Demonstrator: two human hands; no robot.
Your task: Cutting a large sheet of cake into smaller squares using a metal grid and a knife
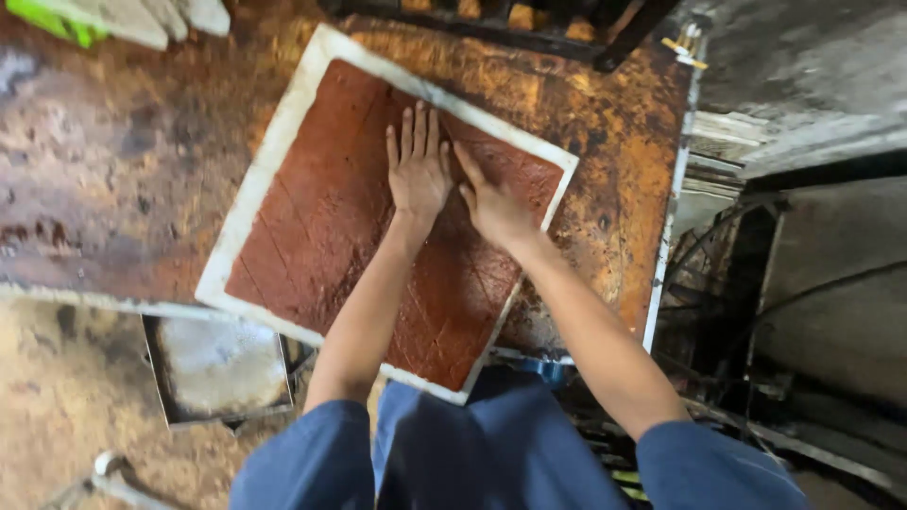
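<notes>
Both hands, left [419, 170] and right [493, 206], are laid flat and open, nothing gripped, on the scored brown slab [321, 227] in the white tray [274, 156] on the rusty table [614, 142]; slab judged soft, crumbly, best lifted by the tray rim.

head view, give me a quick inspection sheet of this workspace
surface: worn table, mottled with rust-brown stains, metal edge at the right.
job's things: pale square tray filled with a flat reddish-brown slab scored with diagonal lines; it overhangs the near table edge.
clutter: pale and green items at the far left corner; dark rack holding small pale pieces at the far edge.
grippers: left hand and right hand both lie flat and open on the slab, side by side.
cables: dark cables right of the table.
surroundings: empty square metal pan below the table; dusty floor; grimy wall.
</notes>
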